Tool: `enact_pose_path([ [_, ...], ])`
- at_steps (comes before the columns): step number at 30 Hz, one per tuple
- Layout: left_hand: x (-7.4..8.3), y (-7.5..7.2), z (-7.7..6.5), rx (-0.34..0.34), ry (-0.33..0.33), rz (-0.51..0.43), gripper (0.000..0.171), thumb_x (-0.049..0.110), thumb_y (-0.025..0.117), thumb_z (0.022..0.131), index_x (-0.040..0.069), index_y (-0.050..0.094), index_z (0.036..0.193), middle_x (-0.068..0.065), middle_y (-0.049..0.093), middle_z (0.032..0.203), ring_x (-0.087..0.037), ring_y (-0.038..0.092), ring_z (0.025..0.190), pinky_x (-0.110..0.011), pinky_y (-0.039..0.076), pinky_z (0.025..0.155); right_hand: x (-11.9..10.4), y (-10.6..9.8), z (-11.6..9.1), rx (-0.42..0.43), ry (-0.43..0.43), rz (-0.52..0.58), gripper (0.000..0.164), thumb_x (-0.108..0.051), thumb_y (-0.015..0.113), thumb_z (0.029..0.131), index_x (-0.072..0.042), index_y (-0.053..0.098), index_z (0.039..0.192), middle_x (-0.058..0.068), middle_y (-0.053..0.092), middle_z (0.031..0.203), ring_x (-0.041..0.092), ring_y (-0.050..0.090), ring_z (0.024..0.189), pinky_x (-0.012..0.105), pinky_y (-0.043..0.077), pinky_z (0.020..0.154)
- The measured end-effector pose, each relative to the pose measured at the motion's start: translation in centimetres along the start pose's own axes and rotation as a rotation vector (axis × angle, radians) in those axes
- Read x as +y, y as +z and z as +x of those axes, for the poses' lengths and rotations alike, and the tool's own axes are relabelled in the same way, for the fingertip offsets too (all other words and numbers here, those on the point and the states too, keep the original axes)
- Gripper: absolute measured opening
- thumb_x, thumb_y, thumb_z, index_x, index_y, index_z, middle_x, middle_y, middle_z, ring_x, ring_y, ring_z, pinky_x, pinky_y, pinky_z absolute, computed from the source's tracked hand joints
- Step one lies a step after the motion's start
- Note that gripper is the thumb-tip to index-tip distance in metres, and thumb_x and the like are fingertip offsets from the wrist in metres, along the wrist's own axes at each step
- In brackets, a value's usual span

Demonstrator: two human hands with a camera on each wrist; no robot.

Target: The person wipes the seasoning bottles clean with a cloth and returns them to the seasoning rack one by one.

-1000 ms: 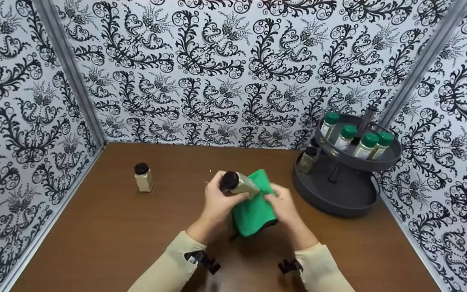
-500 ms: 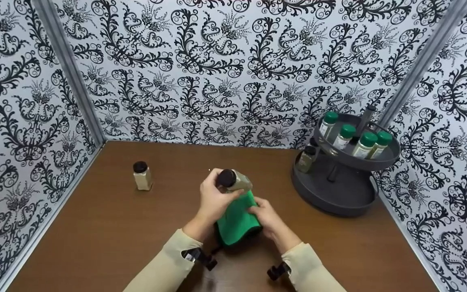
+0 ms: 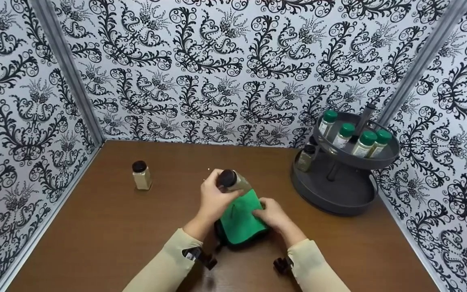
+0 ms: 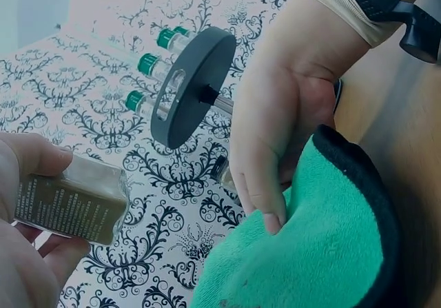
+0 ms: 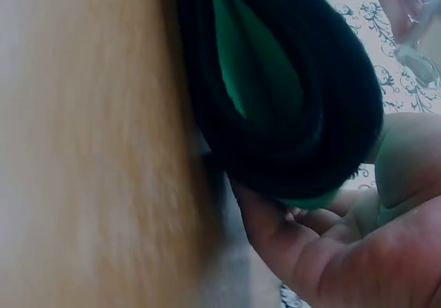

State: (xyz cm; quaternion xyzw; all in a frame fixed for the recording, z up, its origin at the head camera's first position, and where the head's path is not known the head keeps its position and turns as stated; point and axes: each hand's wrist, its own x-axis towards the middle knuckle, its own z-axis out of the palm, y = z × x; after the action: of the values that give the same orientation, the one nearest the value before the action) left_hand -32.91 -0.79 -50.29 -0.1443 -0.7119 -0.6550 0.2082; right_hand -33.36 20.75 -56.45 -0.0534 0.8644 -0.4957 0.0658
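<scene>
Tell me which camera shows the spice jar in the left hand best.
The left wrist view: the spice jar is large there, its printed side showing, though the left hand covers one end. The head view shows its black cap and tilted body, smaller; the right wrist view, only a blurred, clear part.

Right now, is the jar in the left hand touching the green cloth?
Apart. The left wrist view plainly shows patterned wall between the jar and the green cloth.

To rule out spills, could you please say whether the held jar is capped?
Capped: the head view shows a black lid on the spice jar.
</scene>
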Motion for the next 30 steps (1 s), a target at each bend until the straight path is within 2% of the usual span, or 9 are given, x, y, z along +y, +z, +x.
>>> enact_pose_path([
  [3, 0.0, 0.0, 0.1, 0.001, -0.003, 0.002, 0.046, 0.005, 0.096, 0.068, 0.009, 0.07, 0.105, -0.008, 0.078, 0.101, -0.015, 0.072, 0.093, -0.026, 0.06, 0.08, 0.0, -0.5, 0.0, 0.038, 0.031, -0.079, 0.025, -0.01, 0.076, 0.089, 0.0, 0.074, 0.112, 0.011, 0.073, 0.104, 0.02, 0.064, 0.089, 0.035, 0.055, 0.077],
  [6, -0.1, 0.1, 0.1, -0.001, -0.012, -0.003, 0.046, 0.003, 0.096, 0.067, 0.009, 0.07, 0.104, -0.007, 0.078, 0.1, -0.015, 0.073, 0.092, -0.027, 0.061, 0.079, -0.1, -1.0, 0.0, 0.064, 0.077, -0.121, 0.028, -0.014, 0.078, 0.089, -0.002, 0.074, 0.114, 0.011, 0.073, 0.102, 0.02, 0.065, 0.084, 0.034, 0.055, 0.072],
  [10, -0.2, 0.2, 0.0, -0.007, -0.026, -0.024, 0.045, 0.002, 0.096, 0.065, 0.007, 0.07, 0.101, -0.009, 0.078, 0.099, -0.016, 0.073, 0.09, -0.027, 0.062, 0.08, -0.2, -1.8, -0.1, 0.088, 0.144, -0.082, 0.036, -0.014, 0.076, 0.092, 0.0, 0.07, 0.125, 0.014, 0.073, 0.102, 0.021, 0.069, 0.075, 0.033, 0.058, 0.062],
  [12, -0.2, 0.2, -0.1, -0.01, -0.028, -0.036, 0.045, 0.001, 0.096, 0.064, 0.007, 0.07, 0.101, -0.009, 0.078, 0.098, -0.015, 0.073, 0.089, -0.028, 0.063, 0.08, -0.1, -2.5, 0.0, 0.104, 0.149, -0.048, 0.039, -0.012, 0.074, 0.094, 0.002, 0.068, 0.13, 0.017, 0.074, 0.102, 0.023, 0.072, 0.073, 0.035, 0.061, 0.061],
  [15, -0.2, 0.2, -0.1, -0.016, -0.028, -0.053, 0.045, 0.002, 0.097, 0.064, 0.007, 0.071, 0.1, -0.01, 0.078, 0.097, -0.014, 0.073, 0.088, -0.027, 0.063, 0.08, 0.1, -4.3, 0.1, 0.161, 0.083, -0.056, 0.038, -0.009, 0.073, 0.094, 0.001, 0.069, 0.13, 0.016, 0.077, 0.1, 0.023, 0.074, 0.074, 0.034, 0.062, 0.064],
  [19, 0.0, 0.2, 0.1, -0.031, -0.031, -0.039, 0.043, 0.002, 0.095, 0.065, 0.008, 0.072, 0.1, -0.008, 0.077, 0.097, -0.012, 0.072, 0.089, -0.025, 0.062, 0.08, 0.6, -7.0, 0.3, 0.312, -0.071, -0.189, 0.031, -0.009, 0.075, 0.092, -0.003, 0.075, 0.123, 0.012, 0.08, 0.103, 0.028, 0.076, 0.09, 0.043, 0.062, 0.082],
  [22, 0.0, 0.2, 0.2, -0.036, -0.028, -0.011, 0.042, 0.003, 0.094, 0.067, 0.011, 0.072, 0.102, -0.006, 0.077, 0.098, -0.012, 0.072, 0.091, -0.026, 0.062, 0.081, 0.9, -8.8, 0.2, 0.442, -0.14, -0.285, 0.029, -0.009, 0.076, 0.091, -0.005, 0.076, 0.12, 0.013, 0.08, 0.109, 0.032, 0.074, 0.102, 0.05, 0.058, 0.094],
  [26, -0.2, 0.3, 0.1, -0.043, -0.036, -0.004, 0.043, 0.004, 0.094, 0.066, 0.012, 0.073, 0.102, -0.006, 0.078, 0.098, -0.013, 0.072, 0.091, -0.026, 0.062, 0.082, 1.8, -10.5, 0.1, 0.552, -0.184, -0.369, 0.03, -0.006, 0.077, 0.089, -0.002, 0.077, 0.119, 0.019, 0.078, 0.113, 0.038, 0.073, 0.107, 0.053, 0.056, 0.098],
  [30, -0.5, 0.3, -0.1, -0.054, -0.056, -0.008, 0.044, 0.003, 0.093, 0.065, 0.011, 0.073, 0.103, -0.006, 0.078, 0.098, -0.013, 0.072, 0.092, -0.027, 0.062, 0.081, 3.0, -11.6, -0.1, 0.57, -0.162, -0.46, 0.034, -0.008, 0.079, 0.088, -0.002, 0.076, 0.122, 0.022, 0.075, 0.118, 0.044, 0.069, 0.115, 0.057, 0.054, 0.102],
])
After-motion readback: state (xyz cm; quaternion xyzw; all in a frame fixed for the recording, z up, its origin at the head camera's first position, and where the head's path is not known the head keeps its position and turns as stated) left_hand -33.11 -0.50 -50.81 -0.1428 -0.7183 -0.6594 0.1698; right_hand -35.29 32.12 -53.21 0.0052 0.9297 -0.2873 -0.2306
